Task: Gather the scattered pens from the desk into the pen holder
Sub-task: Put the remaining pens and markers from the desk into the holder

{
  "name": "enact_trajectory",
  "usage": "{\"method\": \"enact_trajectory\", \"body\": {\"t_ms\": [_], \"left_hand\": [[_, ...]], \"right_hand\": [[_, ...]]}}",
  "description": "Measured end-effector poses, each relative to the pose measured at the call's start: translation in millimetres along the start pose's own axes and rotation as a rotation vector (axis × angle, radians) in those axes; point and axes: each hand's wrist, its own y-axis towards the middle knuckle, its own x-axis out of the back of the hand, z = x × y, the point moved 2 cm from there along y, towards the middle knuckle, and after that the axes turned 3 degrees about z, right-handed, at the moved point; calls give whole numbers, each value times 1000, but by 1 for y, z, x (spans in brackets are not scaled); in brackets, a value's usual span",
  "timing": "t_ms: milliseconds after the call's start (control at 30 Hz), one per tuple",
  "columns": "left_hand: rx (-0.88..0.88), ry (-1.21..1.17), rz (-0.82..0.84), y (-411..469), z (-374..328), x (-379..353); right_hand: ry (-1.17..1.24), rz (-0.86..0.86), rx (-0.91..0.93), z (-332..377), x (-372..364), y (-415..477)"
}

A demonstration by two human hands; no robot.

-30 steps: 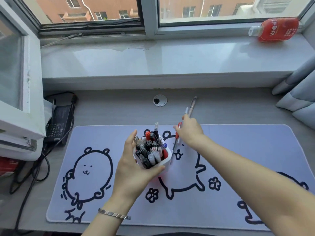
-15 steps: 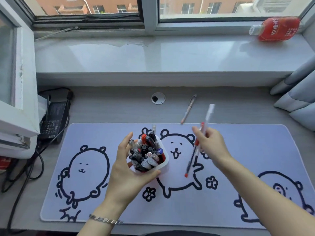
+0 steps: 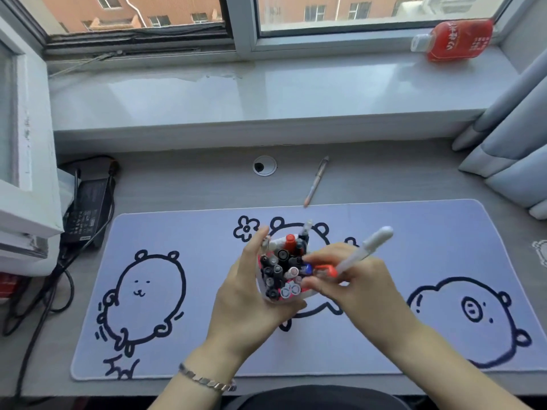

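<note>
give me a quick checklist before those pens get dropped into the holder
1. Left hand steadies the holder: ok.
2. Right hand grips the white pen and red pen: ok.
3. Pen tips inside the rim: cannot tell, fingers hide them.
4. Room in the holder: not ok, packed tight.
5. Desk cleared of pens: not ok, one loose pen beyond the mat.
</note>
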Motion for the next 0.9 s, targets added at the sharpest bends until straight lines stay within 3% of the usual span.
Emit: {"method": "enact_trajectory", "body": {"t_ms": [100,233,400,800,900], "left_hand": [[14,-40,-41,-3,-1,0],[43,-107,-104,-6,-3,1],[70,-152,-109,-9,-3,0],[61,-100,-86,-7,0,-3],[68,-77,-70,-7,0,-5]], "right_hand": [[52,49,-59,4,5,-1],[182,-111,-8,9,34,-5],[273,-165,-20,6,46,-13],[271,-125,3,1,16,-22],[197,-188,40,-1,14,-19]]}}
